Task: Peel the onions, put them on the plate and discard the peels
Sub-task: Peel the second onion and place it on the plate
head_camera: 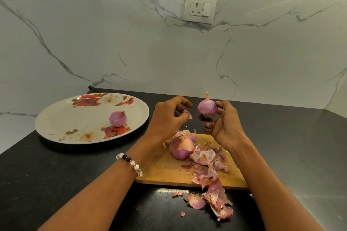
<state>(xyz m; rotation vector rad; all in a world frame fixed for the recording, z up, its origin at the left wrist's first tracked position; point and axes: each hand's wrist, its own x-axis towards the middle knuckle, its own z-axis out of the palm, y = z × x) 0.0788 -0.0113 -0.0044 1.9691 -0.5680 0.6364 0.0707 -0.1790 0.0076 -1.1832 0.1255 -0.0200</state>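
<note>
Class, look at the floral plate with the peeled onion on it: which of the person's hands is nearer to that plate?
Left. The left hand, pinching a bit of peel, hangs just right of the plate rim. The right hand, holding an onion, is farther right.

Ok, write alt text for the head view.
A right hand holds a peeled onion above a cutting board while the left hand pinches a peel scrap. Another onion sits on a floral plate.
</note>
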